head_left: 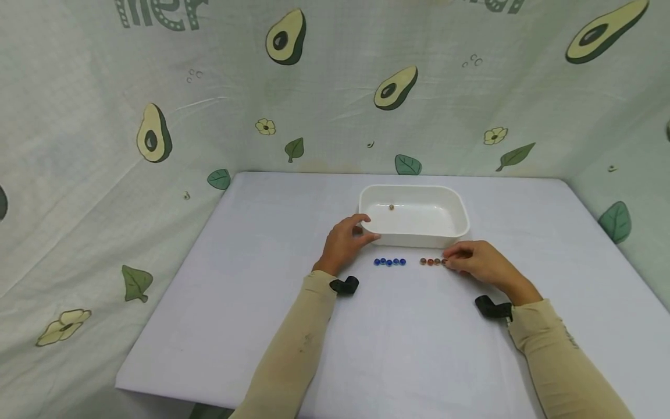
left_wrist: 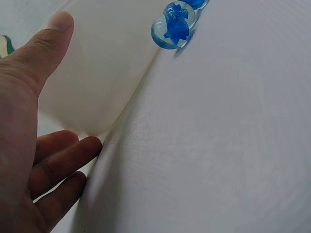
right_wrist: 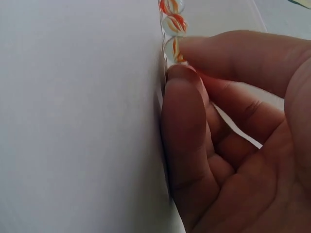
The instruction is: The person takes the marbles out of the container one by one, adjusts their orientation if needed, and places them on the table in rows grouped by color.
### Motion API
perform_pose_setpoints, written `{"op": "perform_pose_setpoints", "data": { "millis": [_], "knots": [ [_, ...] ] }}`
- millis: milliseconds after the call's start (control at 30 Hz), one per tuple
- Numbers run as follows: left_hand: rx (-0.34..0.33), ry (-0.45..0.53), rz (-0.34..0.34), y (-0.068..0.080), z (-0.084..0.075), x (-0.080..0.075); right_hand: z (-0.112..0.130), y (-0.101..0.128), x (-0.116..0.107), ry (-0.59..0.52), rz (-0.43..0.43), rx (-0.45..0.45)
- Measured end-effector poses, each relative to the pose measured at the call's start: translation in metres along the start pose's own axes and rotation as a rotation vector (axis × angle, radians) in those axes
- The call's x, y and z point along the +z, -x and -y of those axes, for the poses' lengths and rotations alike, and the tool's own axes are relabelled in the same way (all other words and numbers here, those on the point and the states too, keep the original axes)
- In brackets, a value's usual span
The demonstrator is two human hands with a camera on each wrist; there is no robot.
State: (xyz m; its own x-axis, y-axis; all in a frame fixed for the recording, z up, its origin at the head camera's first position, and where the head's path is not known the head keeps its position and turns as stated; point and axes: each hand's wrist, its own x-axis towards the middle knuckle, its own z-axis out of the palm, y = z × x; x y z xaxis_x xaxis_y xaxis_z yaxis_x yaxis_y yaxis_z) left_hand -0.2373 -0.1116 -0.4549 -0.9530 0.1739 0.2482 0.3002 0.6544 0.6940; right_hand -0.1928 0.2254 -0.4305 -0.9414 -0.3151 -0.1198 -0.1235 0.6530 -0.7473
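A white rectangular tray (head_left: 419, 240) stands near the back of the table, one amber-coloured marble (head_left: 391, 207) lying inside it. My left hand (head_left: 342, 243) holds the tray's near left corner, thumb along the front wall and fingers at the left side. Before the tray lies a row of several clear marbles with blue swirls (head_left: 389, 263). To their right runs a row of orange-and-white swirled marbles (head_left: 430, 262). At that row's right end my right hand (head_left: 484, 265) pinches a marble (right_wrist: 172, 48) between thumb and index finger; the fingertips partly cover it.
White cloth covers the table (head_left: 419, 349), whose left edge drops off beside my left arm. Behind it hangs a pale curtain (head_left: 324, 87) printed with avocados and leaves. A black wrist camera (head_left: 344, 286) sits on my left wrist, another black camera (head_left: 492, 307) on the right.
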Motion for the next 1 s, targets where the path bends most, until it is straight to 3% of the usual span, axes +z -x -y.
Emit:
{"op": "perform_pose_setpoints", "data": {
  "millis": [333,567,1000],
  "knots": [
    [-0.007,0.007,0.006,0.001,-0.002,0.0,-0.011,0.003,-0.011,-0.173,0.0,0.029],
    [0.003,0.012,-0.008,0.001,-0.001,0.0,-0.01,0.005,-0.026,-0.197,-0.019,0.055],
    [0.001,0.01,-0.009,0.002,-0.001,0.0,0.004,0.003,-0.039,-0.291,-0.173,-0.011]
  ]
}}
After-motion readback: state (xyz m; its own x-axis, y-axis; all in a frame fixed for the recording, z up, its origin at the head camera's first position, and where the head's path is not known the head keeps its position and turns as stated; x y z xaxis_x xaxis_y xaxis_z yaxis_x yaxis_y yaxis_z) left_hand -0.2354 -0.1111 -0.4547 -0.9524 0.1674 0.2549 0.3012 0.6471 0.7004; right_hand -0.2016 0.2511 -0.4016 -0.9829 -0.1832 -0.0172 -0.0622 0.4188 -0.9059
